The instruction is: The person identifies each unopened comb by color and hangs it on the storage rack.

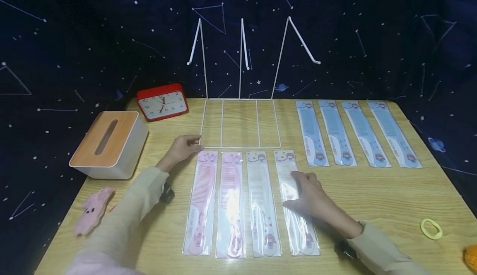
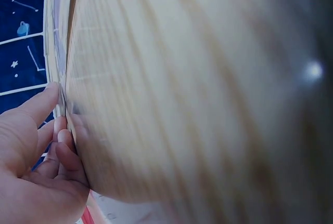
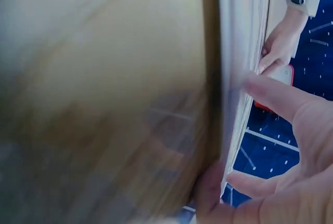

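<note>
White packaged comb, rightmost in the near row on the bench, lies under the right hand; fingers flat, loosely spread on it. Left hand fingers relaxed, touching the wire rack front-left corner.

head: above, looking forward and down over table | wrists: low, close, skimming tabletop | shared: wooden tabletop, wire rack

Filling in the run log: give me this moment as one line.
left hand touching wire rack corner | right hand flat on packaged comb | table
</note>
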### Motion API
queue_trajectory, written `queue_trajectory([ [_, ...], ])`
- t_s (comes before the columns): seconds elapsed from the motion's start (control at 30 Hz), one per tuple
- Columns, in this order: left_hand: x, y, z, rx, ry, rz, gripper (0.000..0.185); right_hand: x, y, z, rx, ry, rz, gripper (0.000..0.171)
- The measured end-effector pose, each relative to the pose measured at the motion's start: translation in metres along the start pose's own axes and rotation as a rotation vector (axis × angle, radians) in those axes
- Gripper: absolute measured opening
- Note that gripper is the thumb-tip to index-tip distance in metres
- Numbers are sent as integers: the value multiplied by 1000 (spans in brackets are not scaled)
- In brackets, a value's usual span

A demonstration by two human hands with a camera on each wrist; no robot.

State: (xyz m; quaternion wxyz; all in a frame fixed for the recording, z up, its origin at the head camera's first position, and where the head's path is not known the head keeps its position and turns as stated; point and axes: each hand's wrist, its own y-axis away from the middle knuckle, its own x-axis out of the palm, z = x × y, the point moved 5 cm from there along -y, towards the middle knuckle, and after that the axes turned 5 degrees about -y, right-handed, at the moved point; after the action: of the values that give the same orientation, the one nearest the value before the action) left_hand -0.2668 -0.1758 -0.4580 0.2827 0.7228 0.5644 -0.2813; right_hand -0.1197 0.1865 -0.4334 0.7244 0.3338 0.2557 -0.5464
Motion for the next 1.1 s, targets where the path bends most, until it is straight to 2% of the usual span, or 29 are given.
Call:
queue_trajectory([
  [0.17,1,-1,-1,1,-1,-4,47,-5,-4,-7,-30,-76,21,95],
  [0.37,3,-2,0,-11,1,0,48,-17,-4,-10,-87,-182,65,78],
  [0.53,3,-1,1,-32,4,9,50,-32,-5,4,-148,-272,74,72],
  [0.8,1,-1,1,-19,5,-4,49,-54,-14,60,-440,-385,55,64],
  [0.97,1,-3,1,-24,-7,-6,48,-63,-24,106,-518,-450,69,57],
  [1.1,1,-2,1,-15,-3,-10,47,-72,-36,144,-601,-442,48,55],
])
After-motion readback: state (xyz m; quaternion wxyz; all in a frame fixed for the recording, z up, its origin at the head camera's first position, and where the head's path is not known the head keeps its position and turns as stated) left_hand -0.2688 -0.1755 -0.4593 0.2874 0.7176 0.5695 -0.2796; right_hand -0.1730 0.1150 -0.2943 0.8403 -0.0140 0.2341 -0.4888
